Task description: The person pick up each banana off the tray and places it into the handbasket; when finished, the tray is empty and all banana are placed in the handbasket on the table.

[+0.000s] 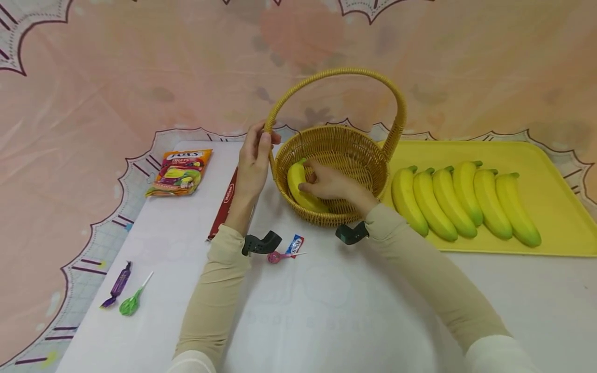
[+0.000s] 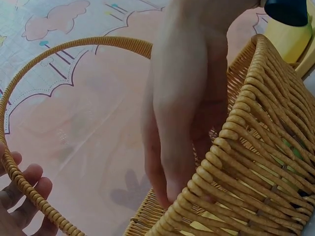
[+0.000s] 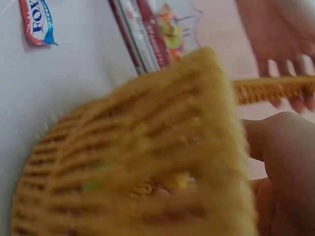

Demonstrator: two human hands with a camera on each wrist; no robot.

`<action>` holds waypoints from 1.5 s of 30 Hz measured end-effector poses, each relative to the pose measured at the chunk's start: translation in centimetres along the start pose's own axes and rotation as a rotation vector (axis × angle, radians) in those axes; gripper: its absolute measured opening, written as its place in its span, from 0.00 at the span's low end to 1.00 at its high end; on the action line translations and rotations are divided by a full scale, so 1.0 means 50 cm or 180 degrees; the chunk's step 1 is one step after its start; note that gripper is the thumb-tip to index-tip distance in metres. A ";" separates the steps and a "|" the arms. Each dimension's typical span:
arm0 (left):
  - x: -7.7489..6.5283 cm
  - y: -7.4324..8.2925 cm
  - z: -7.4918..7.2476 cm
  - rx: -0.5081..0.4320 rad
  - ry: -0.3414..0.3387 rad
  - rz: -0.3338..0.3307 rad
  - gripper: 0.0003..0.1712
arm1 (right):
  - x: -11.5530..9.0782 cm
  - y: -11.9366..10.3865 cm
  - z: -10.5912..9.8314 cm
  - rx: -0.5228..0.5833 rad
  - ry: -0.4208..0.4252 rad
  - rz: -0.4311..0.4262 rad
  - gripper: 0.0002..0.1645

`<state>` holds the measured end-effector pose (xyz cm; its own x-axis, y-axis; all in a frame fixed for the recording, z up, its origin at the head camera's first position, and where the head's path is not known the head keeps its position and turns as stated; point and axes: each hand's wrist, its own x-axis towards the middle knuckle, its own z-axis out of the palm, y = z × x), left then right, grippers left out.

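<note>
A round wicker basket (image 1: 332, 219) with a tall arched handle (image 1: 339, 71) stands tilted at the middle of the table's far side. My left hand (image 1: 254, 161) holds the left foot of the handle, its fingers passing behind the wicker in the left wrist view. Inside the basket, against the left wall, lies a yellow banana (image 1: 296, 180). My right hand (image 1: 330, 182) reaches into the basket and grips this banana, thumb over its side and fingers near its green stem. In the right wrist view the wicker wall (image 3: 123, 147) hides most of the banana.
Several bananas (image 1: 445, 202) lie in a row on a yellow tray (image 1: 559, 228) at right. Left of the basket are a red box (image 1: 224, 207) and a candy bag (image 1: 182, 171). Nearer lie a pink lollipop (image 1: 274, 257), small blue candy (image 1: 295, 244), purple candy (image 1: 120, 284) and green lollipop (image 1: 130, 304).
</note>
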<state>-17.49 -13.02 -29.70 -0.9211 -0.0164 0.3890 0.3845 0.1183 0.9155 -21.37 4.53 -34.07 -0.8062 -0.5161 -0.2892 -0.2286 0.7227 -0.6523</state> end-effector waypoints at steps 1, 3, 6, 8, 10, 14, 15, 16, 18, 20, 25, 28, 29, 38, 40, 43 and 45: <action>0.000 -0.001 0.000 -0.0003 0.0000 0.0008 0.17 | -0.008 0.006 -0.005 0.0030 0.0037 -0.0027 0.40; 0.001 -0.004 -0.001 -0.0015 -0.0004 0.0037 0.17 | -0.032 0.018 -0.018 0.0060 0.0138 -0.0081 0.38; 0.003 -0.015 -0.003 -0.0046 -0.0006 0.0101 0.18 | -0.074 0.041 -0.040 0.0071 0.0406 -0.0209 0.36; 0.007 -0.031 -0.007 -0.0030 -0.0011 0.0153 0.19 | -0.107 0.059 -0.055 0.0182 0.0605 -0.0254 0.34; 0.011 -0.046 -0.012 -0.0005 -0.0006 0.0218 0.19 | -0.136 0.082 -0.065 0.0320 0.0799 -0.0290 0.32; 0.014 -0.051 -0.020 0.0068 0.0005 0.0242 0.20 | -0.189 0.121 -0.080 0.0556 0.1109 -0.0344 0.28; 0.014 -0.048 -0.021 0.0070 0.0006 0.0221 0.20 | -0.201 0.130 -0.084 0.0546 0.1203 -0.0356 0.27; 0.013 -0.044 -0.021 0.0073 0.0008 0.0200 0.20 | -0.213 0.137 -0.087 0.0523 0.1298 -0.0367 0.26; 0.012 -0.040 -0.022 0.0070 0.0008 0.0165 0.19 | -0.238 0.154 -0.095 0.0459 0.1471 -0.0372 0.25; 0.011 -0.043 -0.022 0.0049 0.0002 0.0156 0.19 | -0.267 0.171 -0.103 0.0347 0.1612 -0.0274 0.24; 0.012 -0.063 -0.017 0.0040 -0.0053 0.0164 0.20 | -0.348 0.233 -0.127 0.0132 0.1843 0.0008 0.23; 0.012 -0.067 -0.014 0.0094 -0.0064 0.0184 0.20 | -0.394 0.284 -0.139 0.0009 0.2071 0.0190 0.23; 0.013 -0.067 -0.014 0.0114 -0.0064 0.0183 0.20 | -0.409 0.302 -0.142 -0.0012 0.2149 0.0262 0.24; 0.016 -0.070 -0.012 0.0106 -0.0046 0.0145 0.20 | -0.501 0.454 -0.168 -0.0439 0.2403 0.1078 0.31; 0.015 -0.071 -0.011 0.0114 -0.0045 0.0150 0.21 | -0.516 0.483 -0.172 -0.0475 0.2262 0.1187 0.34; 0.013 -0.073 -0.010 0.0130 -0.0038 0.0138 0.21 | -0.534 0.515 -0.174 -0.0473 0.1947 0.1326 0.41; 0.013 -0.075 -0.009 0.0111 -0.0037 0.0151 0.21 | -0.540 0.531 -0.172 -0.0378 0.1689 0.1431 0.44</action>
<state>-19.52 -13.91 -32.82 -0.9027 0.0016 0.4304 0.4255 0.1530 0.8919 -10.37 41.60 -37.52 -0.9868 0.1164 -0.1124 0.1555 0.8742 -0.4600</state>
